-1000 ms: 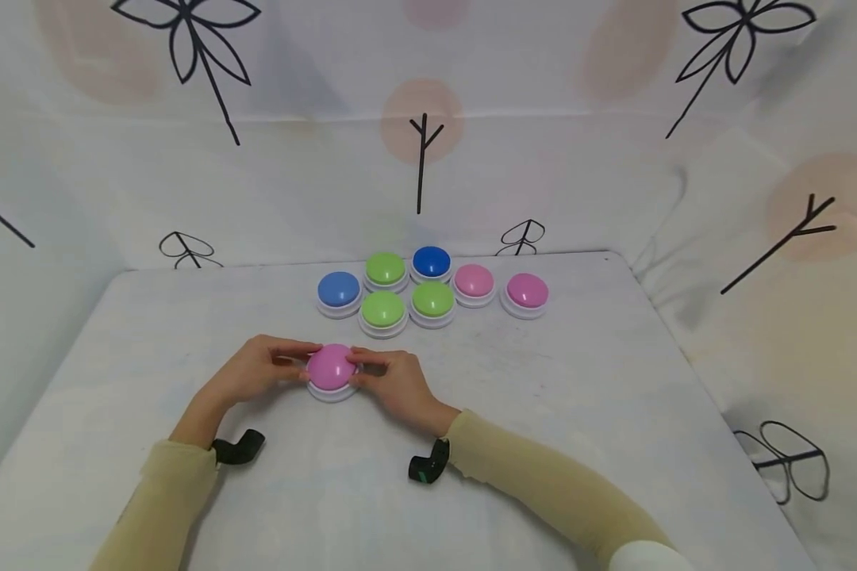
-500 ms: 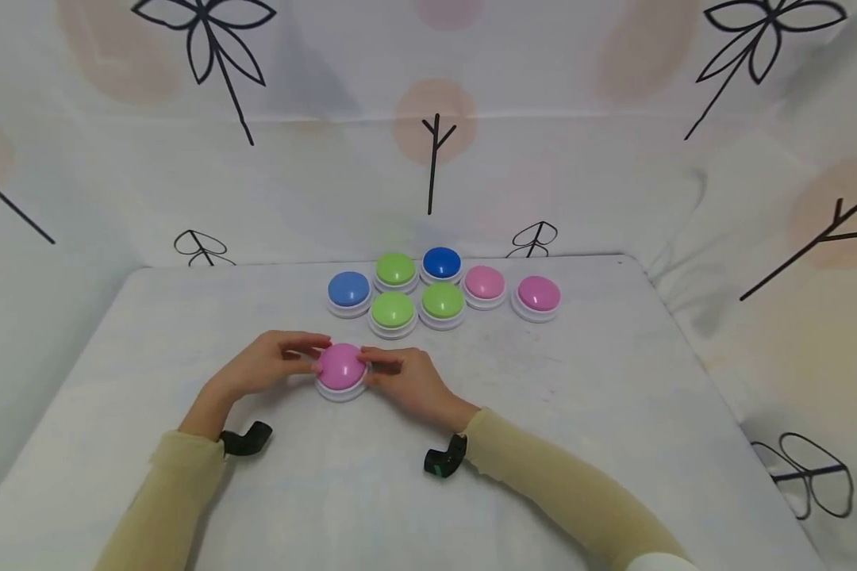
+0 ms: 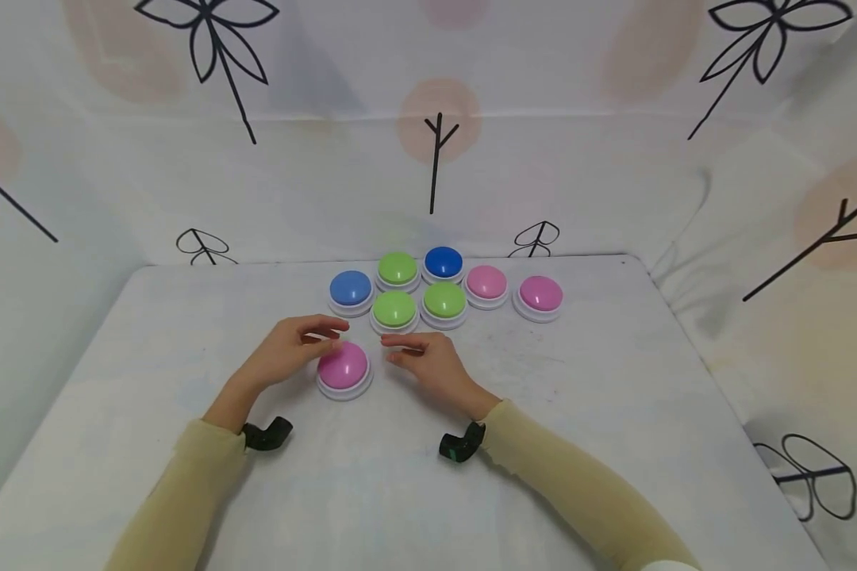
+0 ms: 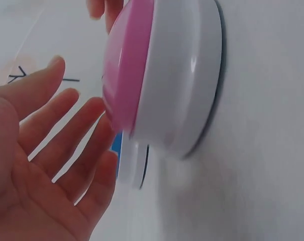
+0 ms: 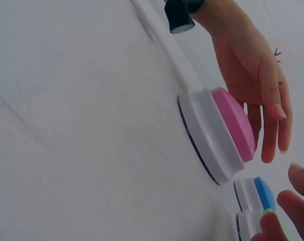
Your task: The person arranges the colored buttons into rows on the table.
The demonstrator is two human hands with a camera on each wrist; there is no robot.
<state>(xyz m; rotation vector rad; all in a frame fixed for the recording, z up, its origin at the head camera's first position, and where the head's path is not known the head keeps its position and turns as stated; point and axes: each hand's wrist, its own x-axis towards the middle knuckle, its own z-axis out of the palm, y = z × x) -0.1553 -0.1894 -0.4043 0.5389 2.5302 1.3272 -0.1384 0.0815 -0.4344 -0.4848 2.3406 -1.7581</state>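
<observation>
A pink dome push button (image 3: 342, 367) on a round white base sits on the table nearest the person. My left hand (image 3: 293, 350) hovers at its upper left, fingers loose and apart, and the thumb overlaps the dome's top edge in the head view. In the left wrist view this palm (image 4: 46, 165) lies relaxed beside the button (image 4: 177, 75), holding nothing. To the button's right, my right hand (image 3: 436, 366) hangs over the table with fingers extended and nothing held. The right wrist view shows its fingertips (image 5: 292, 206) away from the pink dome (image 5: 234, 123).
Behind the hands stand more buttons in a loose cluster: a light blue one (image 3: 351, 289), a dark blue one (image 3: 443, 262), green ones (image 3: 394, 309), a pink one (image 3: 486, 282) and a magenta one (image 3: 540, 293). A patterned cloth (image 3: 314, 182) hangs behind the white table (image 3: 578, 420).
Both hands have let go of the pink button and lifted off it, the right hand drawing away to the right. The button stays in place; the view has shifted slightly.
</observation>
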